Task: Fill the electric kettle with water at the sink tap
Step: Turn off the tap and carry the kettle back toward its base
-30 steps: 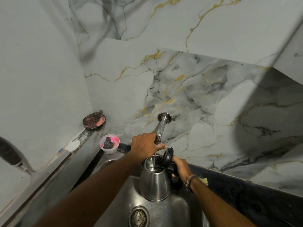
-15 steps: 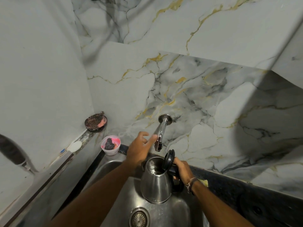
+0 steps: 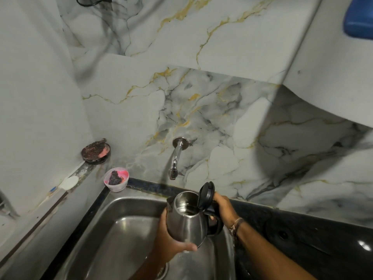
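Both hands are on the kettle: the left hand cups the steel body from below and from the 9 o'clock side, thumb wrapped under the base, while the right hand is clenched around the black handle at the kettle's 3 o'clock. Held clear above the sink, the kettle leans a little, its long axis running from the base near the left palm up toward 12 o'clock, mouth open and the black lid flipped upright on its hinge at the handle side. Something glints inside the body, though the level of any water cannot be told. From the kettle's mouth the tap lies at about 11 o'clock, higher and farther back against the marble wall, its spout end apart from the rim and not over the opening; no stream shows from it. Of the two, the left hand sits nearer the tap's side. Judging by this, filling hinges on whether the mouth gets carried back under that spout. Farther out at 10 o'clock, a pink tub stands on the sink's corner, with a dark round dish on the ledge behind it.
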